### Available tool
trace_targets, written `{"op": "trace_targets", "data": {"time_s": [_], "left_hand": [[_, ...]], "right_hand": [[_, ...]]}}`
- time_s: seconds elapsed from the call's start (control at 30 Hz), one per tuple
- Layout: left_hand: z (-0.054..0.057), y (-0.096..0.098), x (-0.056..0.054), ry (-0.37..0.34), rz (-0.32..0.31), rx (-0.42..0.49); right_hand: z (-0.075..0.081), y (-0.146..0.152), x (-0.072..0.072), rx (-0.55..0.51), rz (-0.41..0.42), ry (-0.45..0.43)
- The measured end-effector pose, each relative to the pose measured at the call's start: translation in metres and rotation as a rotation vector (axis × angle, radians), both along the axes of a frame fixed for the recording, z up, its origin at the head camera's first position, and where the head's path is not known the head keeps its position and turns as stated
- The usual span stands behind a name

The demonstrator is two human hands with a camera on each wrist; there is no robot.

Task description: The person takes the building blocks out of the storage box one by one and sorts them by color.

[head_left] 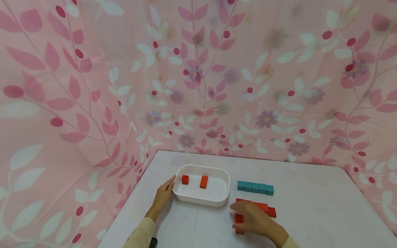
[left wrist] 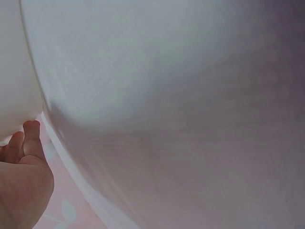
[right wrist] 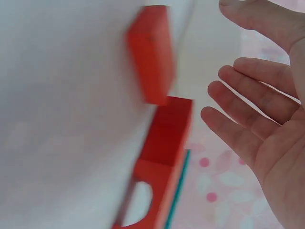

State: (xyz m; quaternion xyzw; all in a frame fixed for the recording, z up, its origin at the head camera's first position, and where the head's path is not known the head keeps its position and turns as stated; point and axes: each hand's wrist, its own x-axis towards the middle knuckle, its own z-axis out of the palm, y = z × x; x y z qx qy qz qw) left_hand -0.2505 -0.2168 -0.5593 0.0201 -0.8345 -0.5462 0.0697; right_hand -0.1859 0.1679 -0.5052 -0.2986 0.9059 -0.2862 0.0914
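Note:
My left hand [head_left: 164, 194] holds the left end of a white plastic tray [head_left: 201, 199], its fingers at the rim. In the left wrist view, the fingertips meet the tray wall [left wrist: 16, 71]. Inside the tray lie a small red cube [head_left: 185, 179] and a red rectangular block [head_left: 203, 182]. My right hand [head_left: 255, 218] hovers over red blocks right of the tray, fingers spread and holding nothing. Beside it are a red rectangular block [right wrist: 155, 57] and, further along, a red block with a rounded cut-out [right wrist: 159, 176]. Part of this red group [head_left: 260, 206] is hidden by the hand.
Several teal cubes [head_left: 255, 187] stand in a row behind the red blocks. A white cloth [head_left: 316, 206] covers the table. Pink floral curtains [head_left: 217, 86] hang at its back and left. A small dark object [head_left: 153, 242] shows beside the left sleeve.

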Motion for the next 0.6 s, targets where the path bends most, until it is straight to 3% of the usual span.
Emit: {"op": "trace_targets", "data": {"time_s": [0.13, 0.27, 0.43, 0.6], "left_hand": [[0.0, 0.0, 0.0, 0.005, -0.004, -0.004], [-0.001, -0.001, 0.0, 0.01, -0.006, -0.002], [-0.001, 0.0, 0.0, -0.007, 0.0, -0.002], [0.001, 0.0, 0.001, 0.021, -0.006, -0.007]], "right_hand": [[0.016, -0.007, -0.007, -0.069, 0.003, 0.016], [0.027, -0.017, -0.019, -0.097, 0.004, 0.099], [0.033, -0.032, -0.033, -0.087, -0.043, 0.161], [0.033, -0.05, -0.049, -0.096, -0.07, 0.149]]}}
